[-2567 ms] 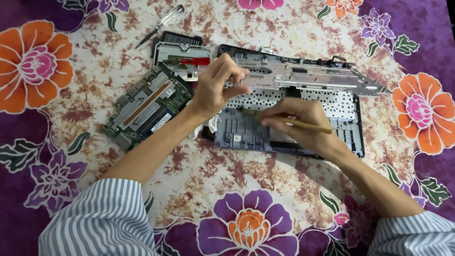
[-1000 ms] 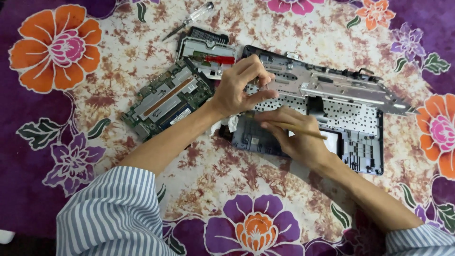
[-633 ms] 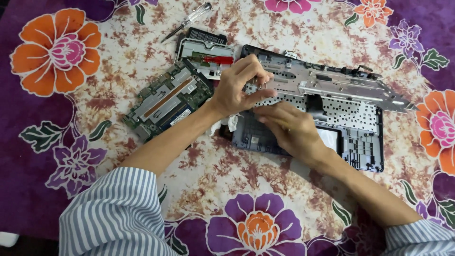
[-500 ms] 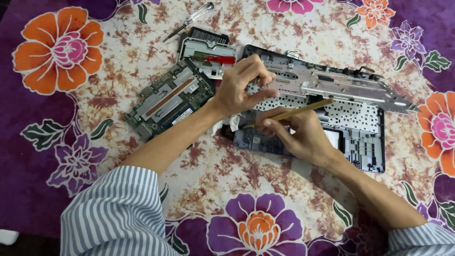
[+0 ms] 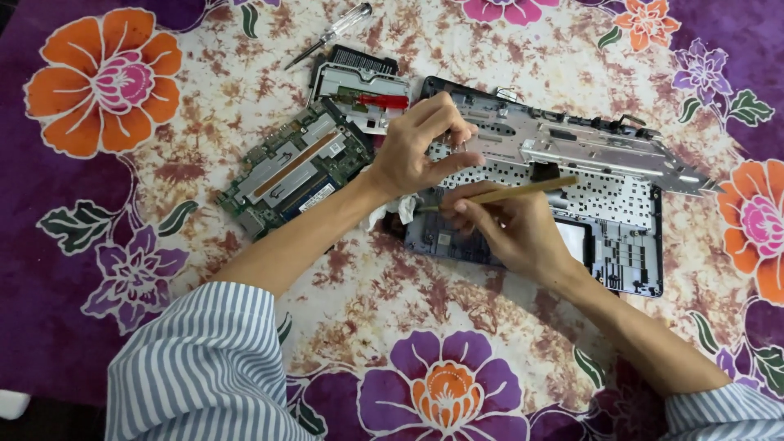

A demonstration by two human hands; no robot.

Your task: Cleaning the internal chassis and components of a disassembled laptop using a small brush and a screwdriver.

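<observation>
— What was the left hand (image 5: pixel 416 151) doing at that moment?

— It sat over the upper left of the opened laptop base (image 5: pixel 572 204), fingers curled, thumb and forefinger pinched together on something too small to make out. A scrap of white cloth (image 5: pixel 384 214) showed just under its wrist.

— And the right hand (image 5: pixel 510 229)?

— Clenched around a thin wooden stick (image 5: pixel 506 194), held like a pencil. The stick lay nearly level, its free end pointing toward three o'clock, its working end toward nine o'clock, close below the left thumb.

— Where did the laptop base lie?

— On the flowered cloth (image 5: pixel 204 98), stretching from the centre out toward three o'clock, keyboard underside up, with a grey metal frame (image 5: pixel 596 147) along its twelve o'clock edge.

— Anything else around?

— A green circuit board (image 5: pixel 294 167) at nine o'clock of the left hand, just beside the forearm. Beyond it, toward eleven o'clock, a grey part (image 5: pixel 359 90) with a red-handled tool (image 5: pixel 384 101) lying on it, and farther up a clear-handled screwdriver (image 5: pixel 331 34). Both sleeves were blue-and-white striped.
</observation>
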